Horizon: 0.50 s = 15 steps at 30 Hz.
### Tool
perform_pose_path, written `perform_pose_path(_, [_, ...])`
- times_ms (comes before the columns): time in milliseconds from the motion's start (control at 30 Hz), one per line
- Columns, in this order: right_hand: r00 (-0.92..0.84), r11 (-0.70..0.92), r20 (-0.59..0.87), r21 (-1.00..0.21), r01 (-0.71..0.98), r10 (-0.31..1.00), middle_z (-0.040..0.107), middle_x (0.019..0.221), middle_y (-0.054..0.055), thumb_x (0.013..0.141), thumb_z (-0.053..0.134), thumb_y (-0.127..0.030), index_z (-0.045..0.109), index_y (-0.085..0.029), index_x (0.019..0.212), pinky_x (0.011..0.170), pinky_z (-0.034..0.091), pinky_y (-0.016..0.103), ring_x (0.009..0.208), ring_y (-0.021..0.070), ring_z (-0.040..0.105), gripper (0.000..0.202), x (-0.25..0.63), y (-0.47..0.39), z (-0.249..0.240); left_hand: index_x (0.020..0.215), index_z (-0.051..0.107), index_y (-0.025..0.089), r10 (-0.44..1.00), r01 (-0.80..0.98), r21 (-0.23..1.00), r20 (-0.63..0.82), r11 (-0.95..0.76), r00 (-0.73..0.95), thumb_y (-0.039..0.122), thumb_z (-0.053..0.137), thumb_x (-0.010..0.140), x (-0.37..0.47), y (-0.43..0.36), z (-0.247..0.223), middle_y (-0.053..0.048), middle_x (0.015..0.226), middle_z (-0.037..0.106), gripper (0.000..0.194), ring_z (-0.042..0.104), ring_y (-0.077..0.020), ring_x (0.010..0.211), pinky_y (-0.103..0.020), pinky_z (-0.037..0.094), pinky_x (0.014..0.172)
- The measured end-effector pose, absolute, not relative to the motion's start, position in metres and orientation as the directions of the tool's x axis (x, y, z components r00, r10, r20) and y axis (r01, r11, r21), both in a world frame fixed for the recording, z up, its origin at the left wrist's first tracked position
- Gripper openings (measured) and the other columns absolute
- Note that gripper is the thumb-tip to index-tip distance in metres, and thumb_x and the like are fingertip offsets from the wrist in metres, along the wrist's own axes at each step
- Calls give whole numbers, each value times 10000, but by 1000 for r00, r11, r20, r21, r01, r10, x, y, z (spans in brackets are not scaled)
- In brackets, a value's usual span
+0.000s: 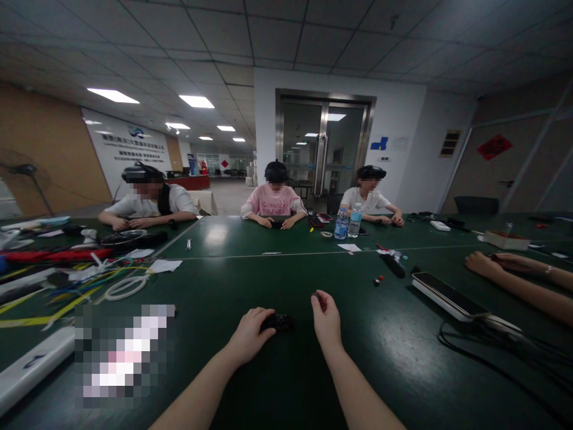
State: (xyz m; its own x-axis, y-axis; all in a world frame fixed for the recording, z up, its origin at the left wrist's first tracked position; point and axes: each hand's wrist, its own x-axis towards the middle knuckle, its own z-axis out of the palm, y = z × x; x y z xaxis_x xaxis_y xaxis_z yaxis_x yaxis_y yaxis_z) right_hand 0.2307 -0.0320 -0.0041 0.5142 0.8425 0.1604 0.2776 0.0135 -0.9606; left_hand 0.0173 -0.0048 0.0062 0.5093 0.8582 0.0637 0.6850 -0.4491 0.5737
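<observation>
On the green table (268, 280), a small black object (283, 322) lies in front of me. My left hand (252, 334) is closed round its left end, the thumb and fingers curled against it. To the right of that object and apart from it, my right hand (326, 316) is raised in a pinch. A small dark piece (316, 294) shows at its thumb and fingertips; what it is cannot be made out.
Cables (128, 286) and a white power strip (36, 364) lie at left. At right are a phone (447, 294) on a white block, black cables (492, 352) and another person's hands (486, 263). Two bottles (341, 224) stand farther back; three people sit opposite.
</observation>
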Motion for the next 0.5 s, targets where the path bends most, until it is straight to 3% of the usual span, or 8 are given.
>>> perform_pose_path(133, [510,27,233,-925,379,828,536,1219,90,855,368,-412,393,-188,1269,893,449,336,1106,205,520,471,229,-35,1,1237,482,251,861,687,572,70,-448,503,366,513,802,18,-6,8,-33,1233,526,451,454,-223,1145,-375,363,968])
perform_pose_path(267, [458,20,277,-872,490,845,547,1207,76,854,378,-405,457,-211,1222,934,413,361,1118,213,504,423,224,-40,8,1240,479,261,864,696,562,66,-446,500,371,511,807,19,-8,10,-30,1232,526,448,452,-222,1149,-371,368,963])
perform_pose_path(500, [258,1,162,-848,530,952,600,1120,59,802,493,-365,558,-206,1121,901,430,362,1066,215,536,362,213,-46,14,1206,509,212,847,700,515,104,-494,521,350,519,799,22,-8,14,-51,1184,552,430,464,-217,1123,-349,344,970])
